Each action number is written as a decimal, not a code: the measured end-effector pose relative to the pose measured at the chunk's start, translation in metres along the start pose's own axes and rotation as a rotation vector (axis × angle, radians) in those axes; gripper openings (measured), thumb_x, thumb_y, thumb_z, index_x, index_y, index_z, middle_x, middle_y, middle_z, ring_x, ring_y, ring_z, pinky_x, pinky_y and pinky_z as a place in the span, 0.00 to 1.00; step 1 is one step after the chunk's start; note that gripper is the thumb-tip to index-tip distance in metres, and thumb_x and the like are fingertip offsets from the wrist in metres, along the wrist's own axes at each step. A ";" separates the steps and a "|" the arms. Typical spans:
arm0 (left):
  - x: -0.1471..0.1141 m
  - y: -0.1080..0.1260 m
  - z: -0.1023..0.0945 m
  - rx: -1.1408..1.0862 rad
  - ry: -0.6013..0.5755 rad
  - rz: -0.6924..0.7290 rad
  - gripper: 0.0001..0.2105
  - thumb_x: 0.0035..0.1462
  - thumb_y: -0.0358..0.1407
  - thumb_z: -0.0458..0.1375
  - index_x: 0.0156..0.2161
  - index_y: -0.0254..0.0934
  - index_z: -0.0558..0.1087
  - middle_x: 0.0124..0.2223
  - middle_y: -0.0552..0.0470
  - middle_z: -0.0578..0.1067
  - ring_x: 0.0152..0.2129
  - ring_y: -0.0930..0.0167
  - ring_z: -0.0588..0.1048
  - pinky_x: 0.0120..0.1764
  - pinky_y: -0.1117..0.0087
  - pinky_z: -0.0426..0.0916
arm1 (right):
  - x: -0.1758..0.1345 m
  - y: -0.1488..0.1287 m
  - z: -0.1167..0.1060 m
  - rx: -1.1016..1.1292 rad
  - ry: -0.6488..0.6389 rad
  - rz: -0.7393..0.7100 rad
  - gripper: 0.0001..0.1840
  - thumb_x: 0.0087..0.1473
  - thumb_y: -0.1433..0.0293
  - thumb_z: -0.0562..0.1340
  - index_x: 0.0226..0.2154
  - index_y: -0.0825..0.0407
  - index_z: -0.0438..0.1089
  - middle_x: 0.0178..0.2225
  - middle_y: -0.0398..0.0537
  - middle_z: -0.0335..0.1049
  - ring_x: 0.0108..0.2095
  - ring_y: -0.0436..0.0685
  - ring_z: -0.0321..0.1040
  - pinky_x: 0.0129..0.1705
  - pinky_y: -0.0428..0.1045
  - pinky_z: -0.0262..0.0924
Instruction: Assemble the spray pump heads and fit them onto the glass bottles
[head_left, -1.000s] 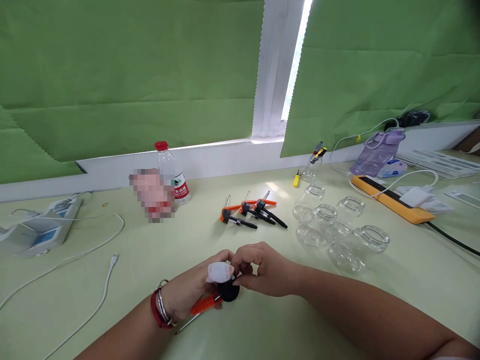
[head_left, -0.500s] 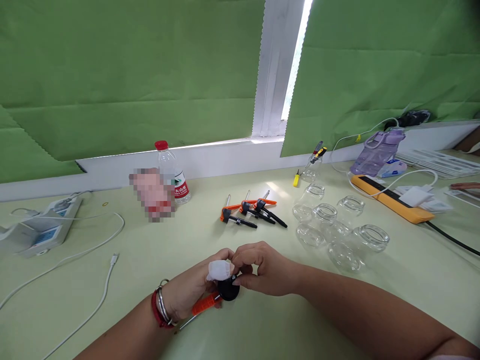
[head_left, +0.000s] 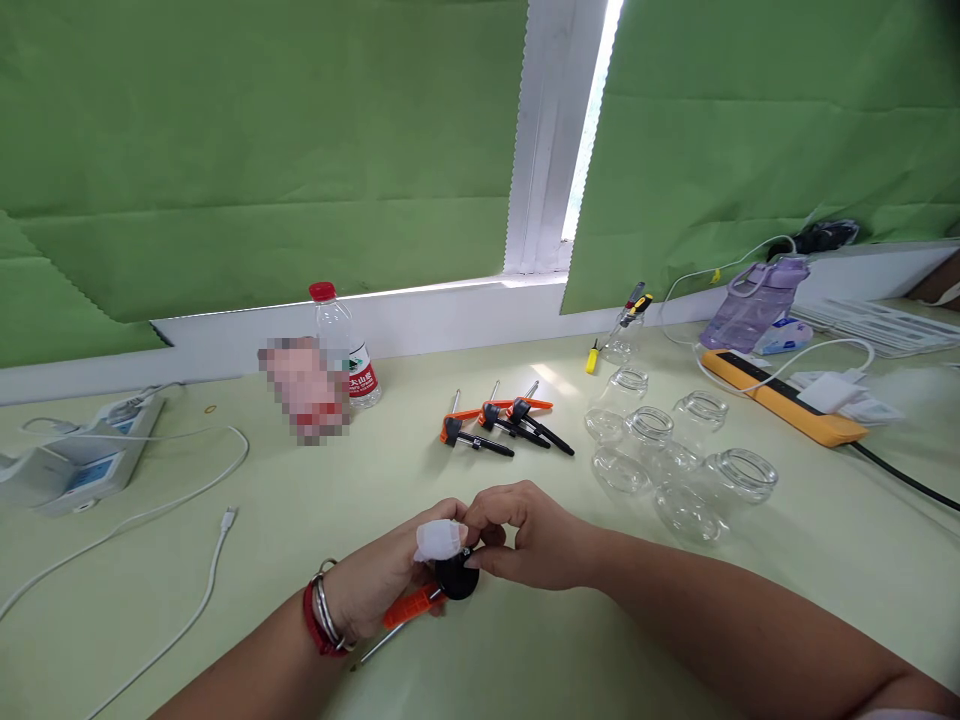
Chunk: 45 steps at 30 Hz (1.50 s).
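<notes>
Near the front of the table, my left hand (head_left: pixel 382 580) is closed around a tool with an orange handle (head_left: pixel 411 606) and a round black head (head_left: pixel 457 576); its exact kind does not show. A white wrapping (head_left: pixel 439 540) covers the tip of one left digit, probably the thumb. Below that wrist a thin metal rod (head_left: pixel 379 648) slants out. My right hand (head_left: pixel 525 535) pinches at the upper edge of the black head, where a small metal part shows; its fingertips partly hide the spot. Beyond my hands lie three similar orange-and-black tools (head_left: pixel 499 418) with metal rods.
Several clear glass jars (head_left: pixel 694 495) stand to the right; one behind holds screwdrivers (head_left: pixel 637 303). Further right are an orange power strip (head_left: pixel 787 395) and a purple bottle (head_left: pixel 757 305). Left are a water bottle (head_left: pixel 360 370), a white power strip (head_left: pixel 112 450) and a white cable (head_left: pixel 210 575).
Both my hands stay nearly still, with the same hold on the tool. Another person's fingers at the far right edge have gone out of view.
</notes>
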<state>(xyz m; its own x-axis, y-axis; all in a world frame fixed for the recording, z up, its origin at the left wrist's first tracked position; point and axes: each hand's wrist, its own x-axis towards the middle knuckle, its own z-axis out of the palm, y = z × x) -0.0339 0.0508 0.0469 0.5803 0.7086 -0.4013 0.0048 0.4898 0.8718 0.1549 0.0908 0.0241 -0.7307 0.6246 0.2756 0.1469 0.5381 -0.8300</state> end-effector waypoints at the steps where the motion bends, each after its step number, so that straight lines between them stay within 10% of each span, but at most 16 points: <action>1: 0.000 0.000 0.000 0.002 0.001 -0.001 0.16 0.51 0.49 0.55 0.36 0.39 0.62 0.36 0.51 0.65 0.28 0.71 0.65 0.28 0.71 0.60 | 0.000 0.000 0.000 0.002 0.003 -0.002 0.08 0.42 0.77 0.63 0.29 0.53 0.70 0.26 0.42 0.68 0.24 0.47 0.63 0.27 0.42 0.59; 45: -0.001 0.000 0.000 0.036 -0.024 0.001 0.16 0.52 0.49 0.54 0.36 0.38 0.60 0.34 0.54 0.62 0.27 0.74 0.62 0.29 0.72 0.58 | 0.002 -0.002 0.000 0.000 -0.004 -0.085 0.07 0.44 0.78 0.64 0.30 0.54 0.71 0.26 0.43 0.68 0.26 0.48 0.63 0.29 0.43 0.58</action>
<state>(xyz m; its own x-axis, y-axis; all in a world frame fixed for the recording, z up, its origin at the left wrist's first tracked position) -0.0343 0.0505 0.0471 0.5995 0.6966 -0.3940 0.0332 0.4703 0.8819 0.1536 0.0911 0.0260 -0.7429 0.5745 0.3435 0.0843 0.5895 -0.8034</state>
